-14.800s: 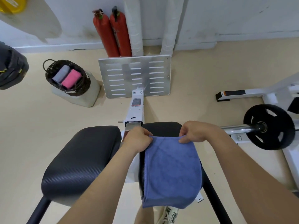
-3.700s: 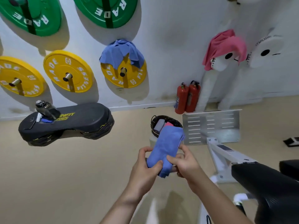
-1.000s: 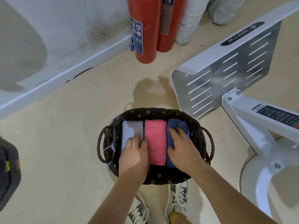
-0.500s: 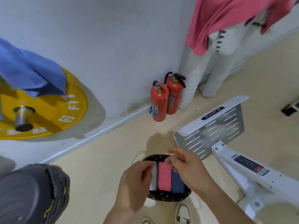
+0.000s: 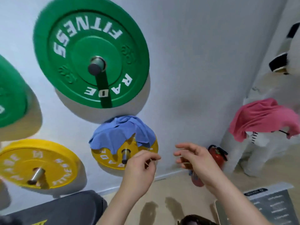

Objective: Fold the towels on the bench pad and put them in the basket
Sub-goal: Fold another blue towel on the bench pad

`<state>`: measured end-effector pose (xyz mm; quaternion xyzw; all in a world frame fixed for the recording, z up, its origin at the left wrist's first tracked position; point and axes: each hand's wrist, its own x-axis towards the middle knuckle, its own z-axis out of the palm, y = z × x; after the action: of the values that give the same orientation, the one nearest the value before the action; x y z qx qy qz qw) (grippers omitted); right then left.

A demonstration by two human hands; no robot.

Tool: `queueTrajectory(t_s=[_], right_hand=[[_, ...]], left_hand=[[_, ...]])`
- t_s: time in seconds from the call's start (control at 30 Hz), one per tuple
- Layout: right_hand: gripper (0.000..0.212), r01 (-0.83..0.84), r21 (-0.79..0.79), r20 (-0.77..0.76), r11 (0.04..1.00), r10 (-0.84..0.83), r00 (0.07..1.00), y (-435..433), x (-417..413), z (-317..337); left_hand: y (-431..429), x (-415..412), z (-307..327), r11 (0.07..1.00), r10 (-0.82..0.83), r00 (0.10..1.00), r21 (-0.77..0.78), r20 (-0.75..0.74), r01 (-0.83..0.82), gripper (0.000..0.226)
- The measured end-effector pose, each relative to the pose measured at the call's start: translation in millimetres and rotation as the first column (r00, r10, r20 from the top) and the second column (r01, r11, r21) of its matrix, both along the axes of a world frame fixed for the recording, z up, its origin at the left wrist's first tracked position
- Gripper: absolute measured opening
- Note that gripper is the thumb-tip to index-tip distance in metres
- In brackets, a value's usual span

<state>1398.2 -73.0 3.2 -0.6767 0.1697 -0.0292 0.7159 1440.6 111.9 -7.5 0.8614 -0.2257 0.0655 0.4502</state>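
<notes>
Gym wall [image 5: 194,62] of weight plates [image 5: 68,75] — blue towel [image 5: 121,135] mid-frame and pink towel [image 5: 263,117] at right hang unfolded, so plenty left, I'd say. Left hand [image 5: 139,171] loosely curled, right hand [image 5: 194,159] spread — both empty.

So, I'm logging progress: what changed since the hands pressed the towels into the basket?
The left hand and right hand lifted off the folded towels in the basket and are raised, empty. The blue towel stays draped on the yellow plate, the pink towel on the white dummy.
</notes>
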Motion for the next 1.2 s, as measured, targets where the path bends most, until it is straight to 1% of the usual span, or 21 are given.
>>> queueTrajectory(t_s=[0.1, 0.17, 0.2, 0.27, 0.33, 0.37, 0.4, 0.43, 0.5, 0.53, 0.57, 0.63, 0.73, 0.8, 0.93, 1.0, 1.03, 1.1, 1.13, 1.17, 1.2], right_hand=[[0.019, -0.007, 0.037, 0.006, 0.999, 0.007, 1.000, 49, 30, 15], [0.020, -0.014, 0.035, -0.001, 0.999, 0.014, 1.000, 82, 53, 15], [0.021, -0.019, 0.010, -0.005, 1.000, 0.019, 1.000, 98, 67, 11], [0.026, -0.037, -0.095, -0.018, 0.995, 0.036, 0.999, 126, 97, 0], [0.039, -0.110, -0.259, -0.046, 0.960, 0.101, 0.994, 144, 124, -15], [0.048, -0.167, -0.367, -0.081, 0.915, 0.147, 0.986, 150, 135, -21], [0.058, -0.235, -0.477, -0.131, 0.847, 0.196, 0.972, 156, 145, -26], [0.066, -0.298, -0.579, -0.184, 0.759, 0.235, 0.954, 160, 156, -31], [0.074, -0.392, -0.723, -0.282, 0.569, 0.275, 0.919, 166, 177, -37], [0.075, -0.425, -0.759, -0.317, 0.493, 0.289, 0.903, 168, 188, -39], [0.073, -0.447, -0.777, -0.339, 0.443, 0.304, 0.890, 170, 199, -41], [0.070, -0.453, -0.801, -0.338, 0.392, 0.329, 0.882, 174, 224, -46], [0.067, -0.423, -0.808, -0.281, 0.410, 0.363, 0.889, 177, 266, -60], [0.067, -0.412, -0.792, -0.253, 0.451, 0.371, 0.893, 178, 293, -71], [0.067, -0.374, -0.752, -0.214, 0.543, 0.336, 0.917, 177, 338, -90], [0.065, -0.375, -0.751, -0.219, 0.543, 0.331, 0.918, 174, 356, -100], [0.064, -0.376, -0.749, -0.223, 0.545, 0.326, 0.918, 172, 363, -105], [0.057, -0.353, -0.738, -0.224, 0.575, 0.284, 0.932, 173, 372, -113], [0.054, -0.314, -0.740, -0.214, 0.594, 0.234, 0.948, 175, 375, -116], [0.052, -0.254, -0.763, -0.185, 0.594, 0.176, 0.967, 177, 377, -118], [0.051, -0.188, -0.800, -0.145, 0.570, 0.121, 0.982, 180, 379, -119]], left_hand=[[46, 29, 15, 0.999, 0.024, 1.000, 0.035, -0.006, -0.023, 0.028], [79, 52, 16, 0.989, 0.036, 0.999, 0.142, -0.021, -0.033, 0.027], [97, 66, 15, 0.978, 0.058, 0.998, 0.203, -0.023, -0.052, 0.028], [131, 96, 6, 0.954, 0.106, 0.994, 0.284, -0.040, -0.091, 0.033], [156, 123, -6, 0.930, 0.127, 0.990, 0.354, -0.066, -0.096, 0.037], [166, 136, -13, 0.915, 0.126, 0.989, 0.395, -0.073, -0.088, 0.039], [173, 148, -21, 0.897, 0.123, 0.989, 0.435, -0.080, -0.077, 0.041], [179, 160, -29, 0.879, 0.119, 0.989, 0.471, -0.086, -0.065, 0.043], [182, 185, -41, 0.848, 0.105, 0.990, 0.529, -0.091, -0.041, 0.046], [181, 197, -46, 0.837, 0.095, 0.990, 0.546, -0.102, -0.024, 0.048], [179, 209, -50, 0.828, 0.084, 0.990, 0.561, -0.116, -0.005, 0.050], [172, 233, -55, 0.806, 0.065, 0.988, 0.591, -0.136, 0.028, 0.052], [157, 269, -63, 0.764, 0.052, 0.988, 0.643, -0.147, 0.055, 0.051], [147, 291, -70, 0.729, 0.045, 0.984, 0.680, -0.171, 0.085, 0.050], [126, 328, -86, 0.639, 0.013, 0.989, 0.763, -0.145, 0.104, 0.054], [122, 341, -98, 0.595, 0.029, 0.991, 0.799, -0.134, 0.090, 0.061], [122, 346, -106, 0.599, 0.032, 0.995, 0.799, -0.097, 0.059, 0.062], [124, 354, -113, 0.710, 0.015, 0.998, 0.702, 0.054, -0.049, 0.057], [125, 357, -113, 0.784, -0.027, 0.994, 0.619, 0.102, -0.042, 0.049], [127, 361, -110, 0.862, -0.060, 0.986, 0.506, 0.153, -0.026, 0.040], [129, 364, -106, 0.927, -0.064, 0.974, 0.376, 0.215, -0.022, 0.035]])
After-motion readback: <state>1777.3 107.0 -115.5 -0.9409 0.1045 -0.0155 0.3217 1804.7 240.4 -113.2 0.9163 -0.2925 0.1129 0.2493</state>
